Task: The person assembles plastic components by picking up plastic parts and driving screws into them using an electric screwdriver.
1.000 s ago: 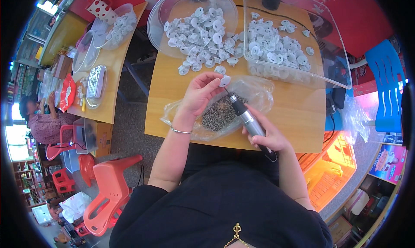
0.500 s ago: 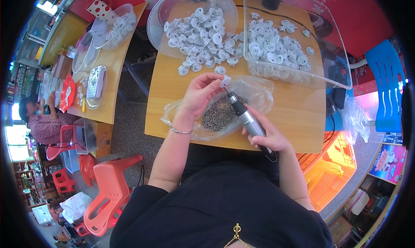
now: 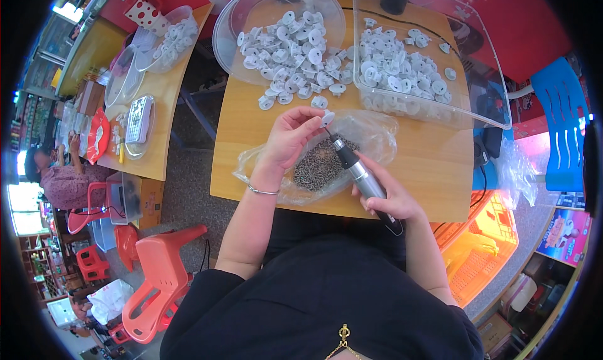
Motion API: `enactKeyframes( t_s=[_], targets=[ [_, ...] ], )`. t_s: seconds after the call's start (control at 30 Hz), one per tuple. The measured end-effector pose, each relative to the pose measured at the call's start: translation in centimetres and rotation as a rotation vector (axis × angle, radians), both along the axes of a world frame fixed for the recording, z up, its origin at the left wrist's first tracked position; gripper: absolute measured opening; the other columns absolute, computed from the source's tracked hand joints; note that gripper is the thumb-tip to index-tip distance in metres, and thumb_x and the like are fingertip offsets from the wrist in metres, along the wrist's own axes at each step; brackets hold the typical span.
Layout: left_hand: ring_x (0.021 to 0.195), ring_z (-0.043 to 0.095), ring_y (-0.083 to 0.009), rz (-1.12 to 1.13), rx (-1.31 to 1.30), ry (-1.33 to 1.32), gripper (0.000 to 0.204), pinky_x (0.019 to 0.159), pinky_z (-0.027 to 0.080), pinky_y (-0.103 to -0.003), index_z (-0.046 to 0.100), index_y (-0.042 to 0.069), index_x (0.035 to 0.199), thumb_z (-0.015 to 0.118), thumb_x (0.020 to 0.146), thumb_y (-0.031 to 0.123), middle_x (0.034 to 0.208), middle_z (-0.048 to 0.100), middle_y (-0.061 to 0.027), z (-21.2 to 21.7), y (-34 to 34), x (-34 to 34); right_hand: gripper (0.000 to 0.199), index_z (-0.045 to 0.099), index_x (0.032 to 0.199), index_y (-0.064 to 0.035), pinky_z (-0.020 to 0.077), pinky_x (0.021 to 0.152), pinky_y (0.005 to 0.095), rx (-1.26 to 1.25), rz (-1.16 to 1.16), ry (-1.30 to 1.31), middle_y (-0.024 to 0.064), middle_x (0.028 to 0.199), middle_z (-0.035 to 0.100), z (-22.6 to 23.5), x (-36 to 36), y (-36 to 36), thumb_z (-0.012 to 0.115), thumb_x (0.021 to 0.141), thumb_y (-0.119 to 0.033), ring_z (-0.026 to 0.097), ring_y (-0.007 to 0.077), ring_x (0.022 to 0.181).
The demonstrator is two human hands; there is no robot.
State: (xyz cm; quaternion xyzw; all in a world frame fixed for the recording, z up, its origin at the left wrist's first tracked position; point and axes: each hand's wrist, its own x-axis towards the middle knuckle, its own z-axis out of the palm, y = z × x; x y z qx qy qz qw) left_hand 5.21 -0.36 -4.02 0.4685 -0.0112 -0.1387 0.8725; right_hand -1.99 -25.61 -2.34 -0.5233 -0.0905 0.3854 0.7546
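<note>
A white plastic part [image 3: 328,118], pinched in the left hand's grip [image 3: 290,135] inward from the near edge of the surface [image 3: 433,171], sits forward-left of the right hand's grip [image 3: 392,200], wrapped around a silver-black power screwdriver [image 3: 364,177] slanting lengthwise toward it.

Small workshop: electric screwdriver [image 3: 365,176], screw pile [image 3: 313,170], heaps of white parts [image 3: 301,53].

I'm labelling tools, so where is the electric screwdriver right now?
In the head view, the electric screwdriver is right of centre in the right hand, angled up-left toward the white piece in the left hand.
</note>
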Motion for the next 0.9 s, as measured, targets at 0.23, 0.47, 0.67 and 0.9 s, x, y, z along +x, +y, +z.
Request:
enactKeyframes(
  t_s=[0.23, 0.47, 0.67, 0.9],
  targets=[
    [0.092, 0.063, -0.0176, 0.010, 0.013, -0.005, 0.019, 0.084, 0.051, -0.031, 0.061, 0.000, 0.104, 0.064, 0.086, 0.005, 0.101, 0.066, -0.0096, -0.38, 0.05, 0.04, 0.089, 0.021, 0.147, -0.0164, 0.0471, 0.064, 0.0247, -0.005, -0.002, -0.005, 0.0072, 0.100, 0.054, 0.00, -0.07, 0.00, 0.069, 0.072, -0.014, 0.052, 0.0112, 0.077],
    [0.094, 0.062, -0.0192, 0.018, 0.053, -0.022, 0.019, 0.087, 0.050, -0.036, 0.061, 0.000, 0.105, 0.062, 0.087, 0.006, 0.102, 0.065, -0.0112, -0.33, 0.01, 0.01, 0.088, 0.021, 0.147, -0.0169, 0.0472, 0.064, 0.0251, -0.005, 0.003, -0.014, 0.0071, 0.099, 0.055, -0.07, 0.00, -0.04, 0.068, 0.073, -0.013, 0.052, 0.0114, 0.076],
    [0.095, 0.062, -0.0202, 0.023, 0.055, -0.042, 0.019, 0.088, 0.050, -0.036, 0.062, -0.001, 0.104, 0.063, 0.086, 0.006, 0.102, 0.065, -0.0119, -0.40, 0.01, -0.03, 0.085, 0.021, 0.147, -0.0184, 0.0475, 0.064, 0.0255, -0.030, 0.002, 0.005, 0.0069, 0.099, 0.055, 0.19, -0.02, 0.01, 0.065, 0.075, -0.008, 0.052, 0.0115, 0.075],
    [0.094, 0.063, -0.0198, 0.040, 0.051, -0.061, 0.019, 0.088, 0.051, -0.035, 0.063, -0.002, 0.102, 0.065, 0.085, 0.003, 0.103, 0.065, -0.0117, -0.40, -0.22, -0.15, 0.082, 0.021, 0.147, -0.0199, 0.0476, 0.064, 0.0258, -0.043, 0.013, 0.012, 0.0067, 0.099, 0.055, 0.24, -0.09, -0.13, 0.063, 0.078, -0.007, 0.052, 0.0113, 0.075]
  ],
)
